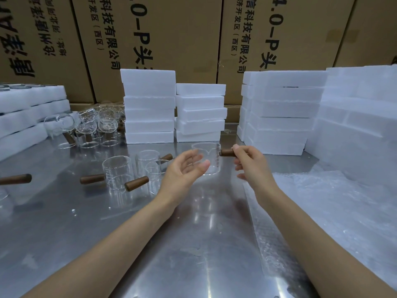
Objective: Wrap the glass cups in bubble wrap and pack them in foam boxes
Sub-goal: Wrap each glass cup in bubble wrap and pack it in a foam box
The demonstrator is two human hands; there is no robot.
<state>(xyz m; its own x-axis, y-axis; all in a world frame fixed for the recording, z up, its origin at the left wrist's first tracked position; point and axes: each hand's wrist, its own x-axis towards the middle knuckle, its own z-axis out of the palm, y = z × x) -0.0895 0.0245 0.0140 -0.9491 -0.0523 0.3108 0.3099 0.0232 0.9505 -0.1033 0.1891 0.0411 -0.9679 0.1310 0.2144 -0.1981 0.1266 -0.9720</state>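
A clear glass cup (211,157) with a brown wooden handle hangs upright above the steel table (182,244). My right hand (250,163) pinches that handle at its outer end. My left hand (184,168) is open with relaxed fingers, palm turned toward the cup's left side, fingertips right at the glass. Sheets of bubble wrap (322,211) lie on the table to the right. Several more glass cups (117,173) with wooden handles stand at the left. White foam boxes (149,106) are stacked behind.
More foam box stacks rise at centre (200,112), right (279,112) and far right (361,117). Foam trays (28,112) sit at the far left beside a cluster of stacked glass cups (90,127). Brown cardboard cartons (171,39) wall off the back.
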